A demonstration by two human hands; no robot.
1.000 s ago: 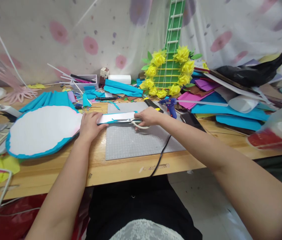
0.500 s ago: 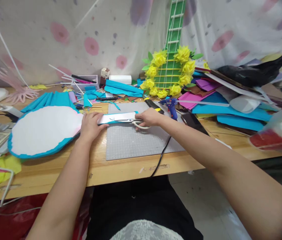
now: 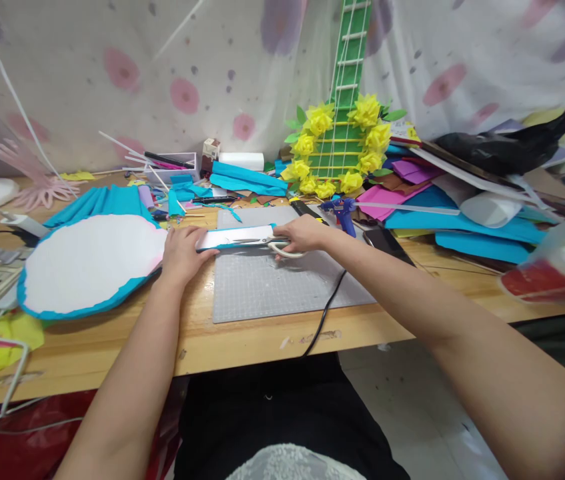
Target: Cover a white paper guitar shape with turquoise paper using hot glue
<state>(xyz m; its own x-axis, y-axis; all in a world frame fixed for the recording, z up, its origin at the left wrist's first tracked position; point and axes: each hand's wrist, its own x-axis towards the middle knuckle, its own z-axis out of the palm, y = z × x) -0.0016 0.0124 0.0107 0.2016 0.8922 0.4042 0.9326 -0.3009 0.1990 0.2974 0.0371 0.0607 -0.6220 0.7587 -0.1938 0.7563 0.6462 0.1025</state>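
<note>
A flat white guitar-shaped board (image 3: 92, 263) with blue paper around its edge lies across the desk, its long narrow neck pointing right. My left hand (image 3: 182, 253) grips the neck close to the rounded body, fingers over the far side and thumb along the near edge. In my right hand (image 3: 302, 235) are scissors with white handles (image 3: 282, 251). Their blades (image 3: 247, 241) point left and lie along the neck's near edge, by the blue paper. Whether the blades are fully together is hard to make out.
Under the neck lies a grey cutting mat (image 3: 262, 297). Behind my right hand are a blue glue gun (image 3: 343, 215), its black cord (image 3: 329, 307) and a phone (image 3: 387, 245). A green guitar with yellow flowers (image 3: 319, 120) stands behind. Coloured paper (image 3: 467, 217) is piled at right.
The scissors have shifted slightly to the right with my right hand, and less of their blades shows. My left hand keeps its place on the neck.
</note>
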